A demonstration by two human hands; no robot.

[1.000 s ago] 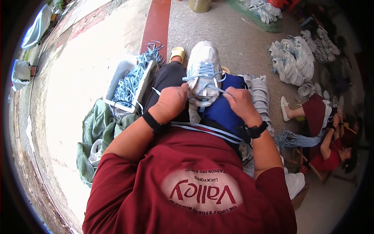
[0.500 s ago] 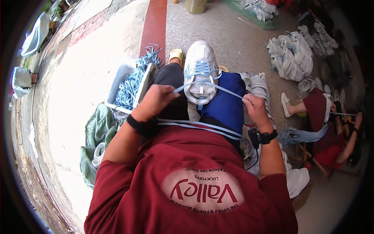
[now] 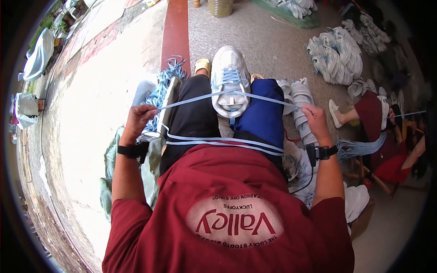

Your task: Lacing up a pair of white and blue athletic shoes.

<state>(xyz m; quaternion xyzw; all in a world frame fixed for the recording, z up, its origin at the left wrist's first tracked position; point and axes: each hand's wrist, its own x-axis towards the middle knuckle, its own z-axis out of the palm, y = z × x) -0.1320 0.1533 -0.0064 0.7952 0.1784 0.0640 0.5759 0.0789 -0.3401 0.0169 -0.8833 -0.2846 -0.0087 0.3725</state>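
Between my knees stands a white sneaker [image 3: 231, 63], its toe pointing away from me. Light blue shoelaces [image 3: 234, 76] criss-cross its upper. From the shoe's top, one lace end runs to each side, both stretched taut. My left hand [image 3: 140, 120] is closed, pinching the left end beside my black trouser leg. My right hand [image 3: 316, 119] pinches the other end, out past the blue cloth [image 3: 261, 107] over my right thigh. More loose blue laces [image 3: 223, 142] lie across my lap.
To my left, a bundle of blue laces [image 3: 159, 96] fills a tray, next to green sacking [image 3: 110, 168]. White shoe pieces [image 3: 302, 111] are stacked by my right leg. Farther right are a heap of white shoe uppers [image 3: 335, 57] and another seated person [image 3: 380, 136] holding a lace.
My hands have moved apart, left hand outward to the left and right hand to the right. More lace is drawn out on both sides of the shoe.
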